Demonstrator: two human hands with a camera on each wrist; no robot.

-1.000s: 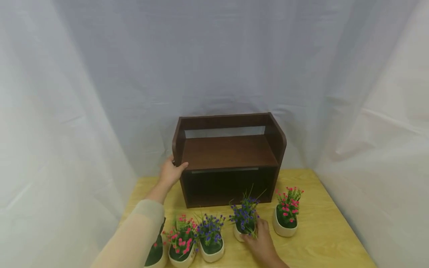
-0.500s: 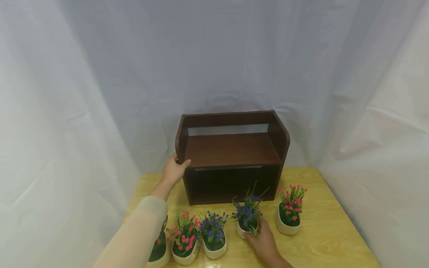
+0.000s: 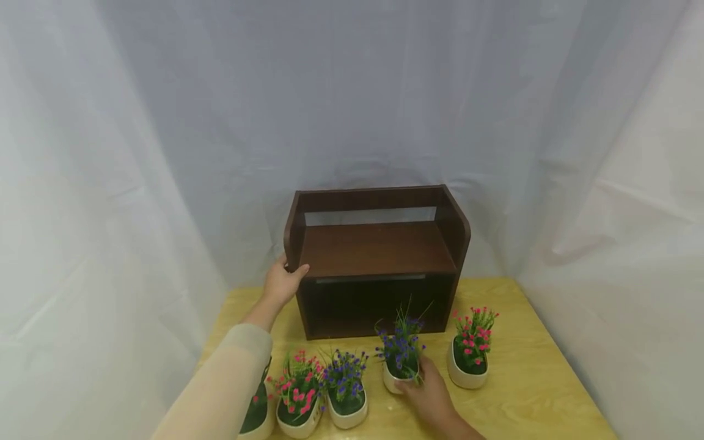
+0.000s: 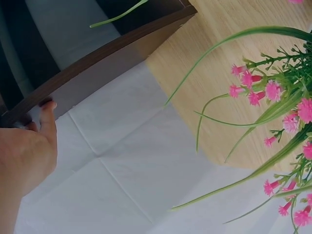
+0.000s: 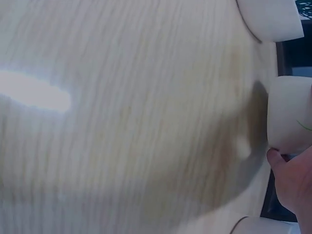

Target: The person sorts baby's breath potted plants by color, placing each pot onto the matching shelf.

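A dark brown wooden shelf unit [image 3: 379, 244] stands at the back of the table. My left hand [image 3: 280, 286] grips its left side panel, thumb over the front edge; the left wrist view shows this hand [image 4: 31, 151] at the panel [image 4: 107, 61]. In front of the unit, my right hand [image 3: 431, 391] holds a white pot of purple flowers [image 3: 400, 351], gripping its right side. The right wrist view shows the thumb low on the white pot [image 5: 290, 114]. Whether its base touches the table cannot be told.
Right of the held pot is a pot of pink flowers [image 3: 469, 360]. To the left stand another purple-flowered pot [image 3: 348, 406], a pink-flowered pot [image 3: 297, 415], and one partly hidden pot [image 3: 258, 415] behind my left sleeve. White sheeting [image 3: 352, 91] encloses the wooden table [image 3: 528, 379].
The held flower pot and my right hand have shifted very slightly toward the shelf unit. My left hand keeps its place on the side panel.
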